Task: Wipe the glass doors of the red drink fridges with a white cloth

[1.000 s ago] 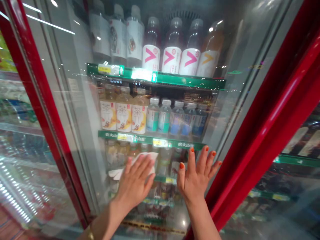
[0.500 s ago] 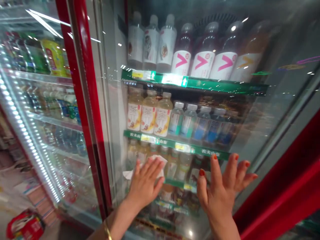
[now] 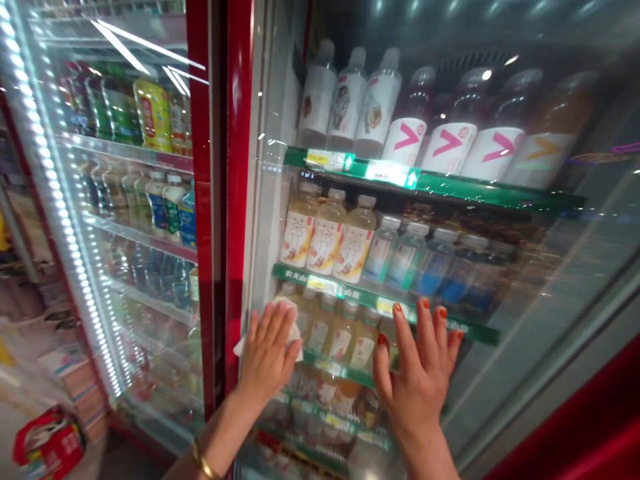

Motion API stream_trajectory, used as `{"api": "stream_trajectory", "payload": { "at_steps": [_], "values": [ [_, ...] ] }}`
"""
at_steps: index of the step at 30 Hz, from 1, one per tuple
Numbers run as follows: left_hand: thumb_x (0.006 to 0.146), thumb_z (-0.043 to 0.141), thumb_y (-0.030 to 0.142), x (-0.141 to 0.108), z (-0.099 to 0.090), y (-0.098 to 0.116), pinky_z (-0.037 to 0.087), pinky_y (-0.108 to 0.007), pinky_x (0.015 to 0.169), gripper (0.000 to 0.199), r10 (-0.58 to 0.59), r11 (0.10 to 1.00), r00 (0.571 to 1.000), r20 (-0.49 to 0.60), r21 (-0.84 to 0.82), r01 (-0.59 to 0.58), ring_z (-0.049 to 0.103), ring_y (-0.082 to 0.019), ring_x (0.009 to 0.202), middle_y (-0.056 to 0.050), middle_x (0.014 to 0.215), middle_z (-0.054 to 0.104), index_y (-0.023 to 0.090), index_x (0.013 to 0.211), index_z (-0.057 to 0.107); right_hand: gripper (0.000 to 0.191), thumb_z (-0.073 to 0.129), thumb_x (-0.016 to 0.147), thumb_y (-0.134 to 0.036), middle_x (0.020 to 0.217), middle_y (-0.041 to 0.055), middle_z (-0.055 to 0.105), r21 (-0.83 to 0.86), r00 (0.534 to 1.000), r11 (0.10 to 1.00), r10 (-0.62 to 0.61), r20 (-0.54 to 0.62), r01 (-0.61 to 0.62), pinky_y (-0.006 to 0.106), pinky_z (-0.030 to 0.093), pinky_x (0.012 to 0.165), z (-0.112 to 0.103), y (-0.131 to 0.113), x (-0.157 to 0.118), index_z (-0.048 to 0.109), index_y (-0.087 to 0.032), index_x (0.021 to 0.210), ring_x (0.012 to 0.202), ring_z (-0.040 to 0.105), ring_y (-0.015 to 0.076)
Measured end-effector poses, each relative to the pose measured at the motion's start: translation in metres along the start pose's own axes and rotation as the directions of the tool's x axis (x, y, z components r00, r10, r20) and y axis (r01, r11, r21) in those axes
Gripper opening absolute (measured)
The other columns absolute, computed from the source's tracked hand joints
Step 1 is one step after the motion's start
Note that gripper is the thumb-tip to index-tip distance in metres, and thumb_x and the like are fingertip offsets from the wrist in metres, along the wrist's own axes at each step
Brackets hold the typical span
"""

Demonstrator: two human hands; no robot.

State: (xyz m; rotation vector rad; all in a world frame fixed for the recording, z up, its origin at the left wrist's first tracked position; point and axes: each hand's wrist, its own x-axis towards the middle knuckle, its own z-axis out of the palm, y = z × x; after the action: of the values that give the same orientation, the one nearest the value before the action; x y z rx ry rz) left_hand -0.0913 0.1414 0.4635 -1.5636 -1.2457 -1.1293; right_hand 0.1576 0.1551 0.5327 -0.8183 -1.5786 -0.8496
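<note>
My left hand lies flat against the glass door of a drinks fridge, near its left edge. A white tissue or cloth is held under its palm and pokes out on both sides of the fingers. My right hand is spread, fingertips up, at the same door, with nothing in it. Whether its fingertips touch the glass I cannot tell. Through the glass, bottles with pink-marked labels stand on the upper shelf, and tea bottles on the shelf below.
A red frame post stands left of the door, with a second lit fridge of bottles beyond it. Another red frame slants across the lower right. A red package is on the floor at lower left.
My left hand has slid left across the glass with the white tissue or cloth, toward the red post. My right hand has also shifted left. The view has turned left.
</note>
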Motion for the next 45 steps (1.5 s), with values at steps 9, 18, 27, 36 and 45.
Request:
{"api": "stream_trajectory", "payload": {
  "at_steps": [9,18,27,36,45],
  "values": [
    [0.115,0.043,0.038,0.067,0.004,0.042,0.005,-0.047,0.145,0.075,0.034,0.996,0.998,-0.048,-0.077,-0.037,0.006,-0.022,0.176,-0.007,0.187,0.018,0.017,0.18,0.012,0.073,0.066,0.103,-0.027,0.182,0.0028,0.035,-0.12,0.994,0.993,0.011,-0.112,-0.024,0.064,0.026,0.14,0.01,0.006,-0.015,0.043,-0.032,0.172,0.168,0.038,0.0368],
    [0.113,0.046,0.031,-0.02,0.002,-0.004,0.02,-0.065,0.142,0.082,-0.315,0.949,0.949,-0.005,-0.016,0.315,0.012,-0.036,0.176,-0.02,0.188,0.011,0.018,0.181,0.001,0.073,0.064,0.099,-0.02,0.181,0.0017,0.038,-0.067,0.991,0.998,-0.028,-0.134,0.019,0.063,0.025,0.141,0.007,0.008,-0.015,0.049,-0.031,0.169,0.167,0.038,0.0351],
    [0.113,0.049,0.043,-0.074,0.023,0.084,0.005,-0.04,0.145,0.077,-0.014,0.999,1.0,0.013,-0.051,0.015,0.01,-0.016,0.175,-0.004,0.181,0.039,0.029,0.18,0.016,0.073,0.063,0.101,-0.023,0.183,-0.0008,0.034,0.114,0.995,0.99,-0.086,0.051,0.08,0.068,0.019,0.141,-0.021,0.023,-0.025,0.045,-0.038,0.17,0.169,0.035,0.036],
    [0.112,0.049,0.038,-0.04,0.039,0.115,0.011,-0.061,0.143,0.084,-0.274,0.959,0.961,0.019,-0.061,0.275,0.003,-0.033,0.176,-0.019,0.188,0.007,0.012,0.18,0.007,0.074,0.063,0.101,-0.021,0.184,0.002,0.032,0.115,0.999,0.992,-0.052,0.002,0.052,0.054,0.01,0.144,-0.035,0.06,-0.071,0.042,-0.028,0.172,0.173,0.027,0.0261],
    [0.113,0.039,0.025,-0.043,0.027,0.128,0.003,-0.067,0.142,0.082,-0.41,0.912,0.908,-0.092,-0.024,0.409,-0.015,-0.03,0.174,-0.013,0.188,-0.008,0.02,0.18,-0.008,0.061,0.064,0.095,-0.014,0.179,0.0064,0.045,0.331,0.996,0.94,-0.085,-0.01,0.083,0.056,0.016,0.144,-0.042,0.067,-0.077,0.061,-0.025,0.154,0.169,0.036,0.0285]
  ]
}}
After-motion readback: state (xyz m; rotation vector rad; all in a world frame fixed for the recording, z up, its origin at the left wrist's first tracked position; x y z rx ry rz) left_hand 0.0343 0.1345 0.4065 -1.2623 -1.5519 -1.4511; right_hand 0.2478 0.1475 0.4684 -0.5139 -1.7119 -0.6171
